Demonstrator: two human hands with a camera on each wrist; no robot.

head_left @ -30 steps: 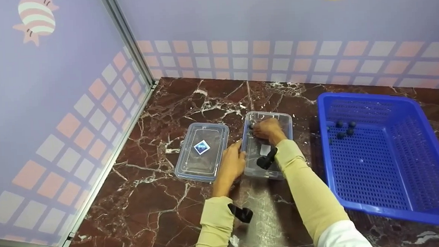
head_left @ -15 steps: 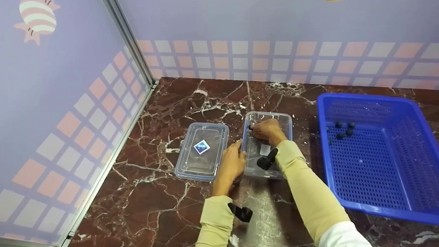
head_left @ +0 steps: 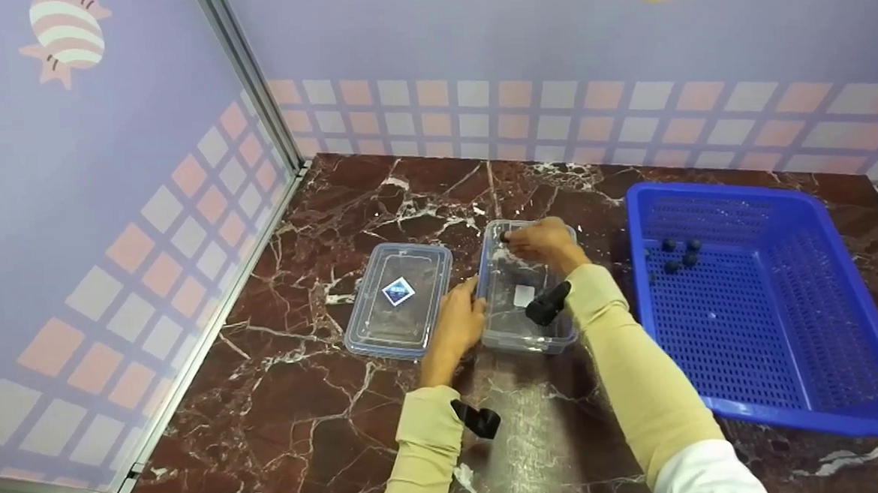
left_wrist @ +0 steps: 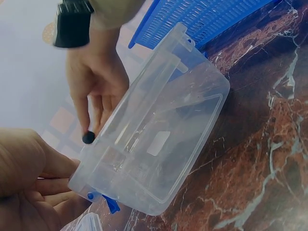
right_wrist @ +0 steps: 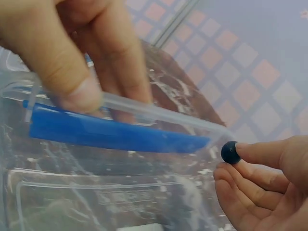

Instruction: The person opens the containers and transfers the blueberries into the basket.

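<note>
On the table stands a clear plastic box [head_left: 522,325] without its lid, with blue side clips and a pale square on its floor. My left hand [head_left: 460,317] grips its left rim, the thumb over the edge and the fingers outside, as the right wrist view shows closely. Over the far end of the box, my right hand [head_left: 542,241] pinches a small dark blue ball [right_wrist: 231,152] between thumb and fingertips. The same ball [left_wrist: 88,137] appears at the rim in the left wrist view. No other ball shows inside the box.
A clear lidded container [head_left: 397,316] with a blue diamond label lies left of the box. To the right stands a blue perforated basket [head_left: 737,336] holding several dark balls [head_left: 671,267]. Patterned wall panels [head_left: 439,111] close off the back and left.
My right hand has lifted from inside the box up to its far rim, carrying the small ball. The left hand keeps its grip on the box.
</note>
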